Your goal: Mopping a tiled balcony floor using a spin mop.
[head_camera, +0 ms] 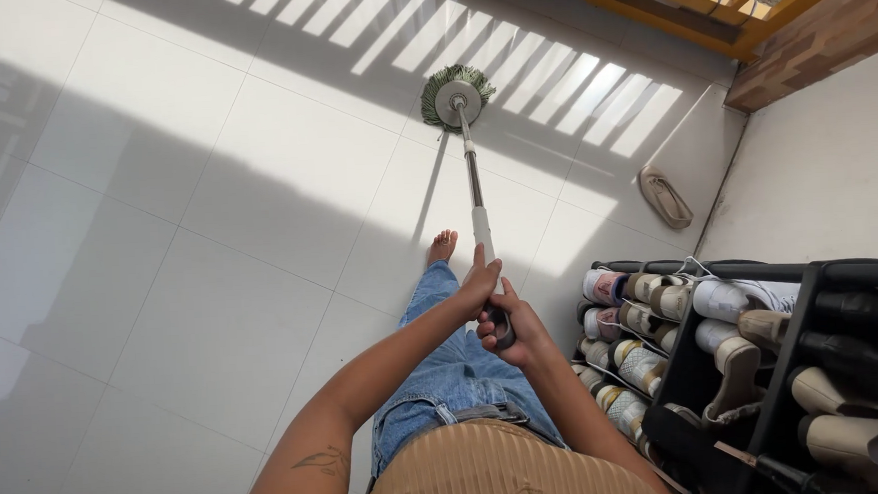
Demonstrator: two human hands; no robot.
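Note:
A mop runs away from me across the white tiled floor (207, 219). Its round green head (457, 98) rests on a sunlit tile, and its grey and white handle (474, 190) slants back toward my body. My left hand (480, 284) is wrapped around the handle higher up. My right hand (508, 330) grips the dark end of the handle just below it. Both hands touch each other on the pole. My bare foot (442, 246) and blue jeans show under the hands.
A black shoe rack (765, 360) packed with several shoes stands at the lower right. A single beige slipper (665, 197) lies on the floor near the white wall (836, 176). A wooden railing (707, 2) casts striped shadows at the top.

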